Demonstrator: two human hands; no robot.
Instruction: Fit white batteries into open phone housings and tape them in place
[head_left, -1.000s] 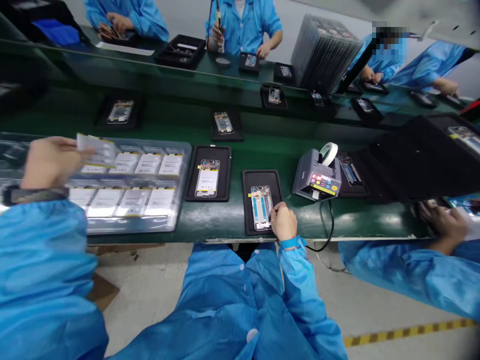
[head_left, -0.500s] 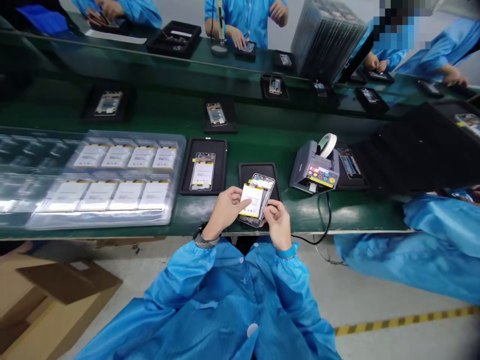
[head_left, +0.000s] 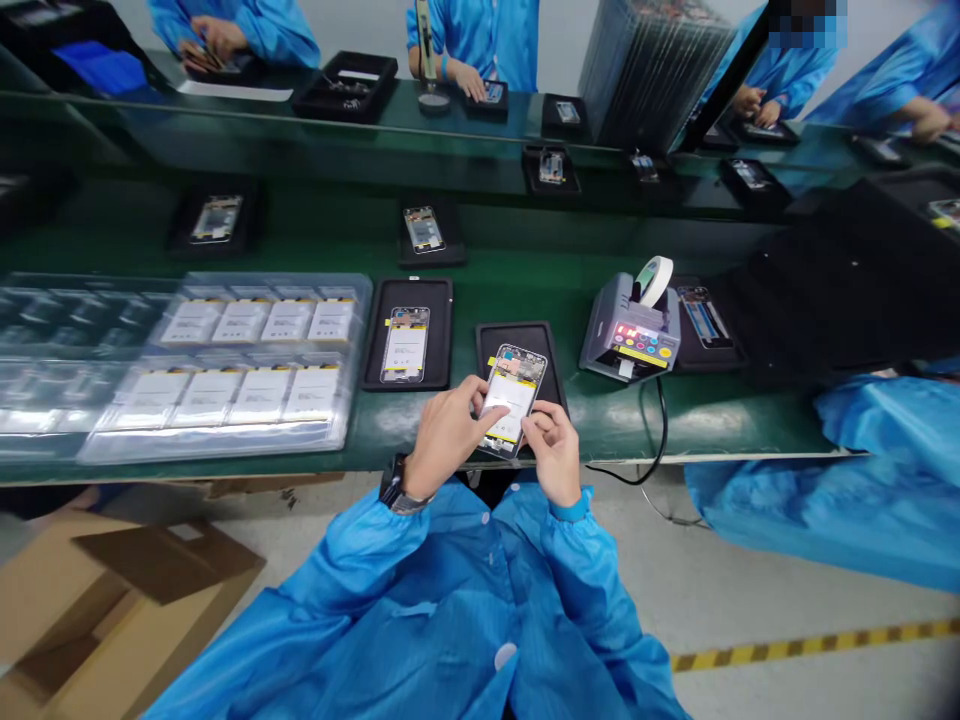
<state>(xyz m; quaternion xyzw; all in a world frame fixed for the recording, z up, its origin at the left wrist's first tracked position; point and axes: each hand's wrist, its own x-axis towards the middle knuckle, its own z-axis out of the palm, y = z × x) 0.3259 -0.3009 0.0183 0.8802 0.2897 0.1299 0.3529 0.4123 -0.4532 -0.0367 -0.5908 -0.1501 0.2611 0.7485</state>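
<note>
Looking from beside the green bench (head_left: 517, 290), I take the grey tape dispenser (head_left: 631, 335) as my mark for all places. Just left of it, the person in blue work clothes holds a phone frame (head_left: 512, 355), turned a little aslant, partly over a black tray (head_left: 553, 385). Inside the frame lies a white battery (head_left: 504, 405) with yellow edges; whether it sits fully flat, I cannot tell.

The left hand (head_left: 448, 428) has its thumb laid upon the battery, while its fingers grip the frame's left edge. The right hand (head_left: 553, 452) keeps thumb and curled fingers close together, pinching the frame's right edge, on the side nearer to the dispenser.

Farther left of the dispenser is a second black tray (head_left: 444, 330), carrying another phone frame (head_left: 406, 345) with a white battery in it. Beyond this, still more left, a clear plastic tray (head_left: 361, 300) bears eight white batteries (head_left: 249, 393) in two rows.

On the dispenser itself stands a roll of pale tape (head_left: 657, 282), and a black cable (head_left: 663, 430) hangs in front of it. Behind the dispenser, on the far side, rises a stack of clear trays (head_left: 649, 75); left of that stack, a co-worker's hand (head_left: 469, 82) touches a device.
</note>
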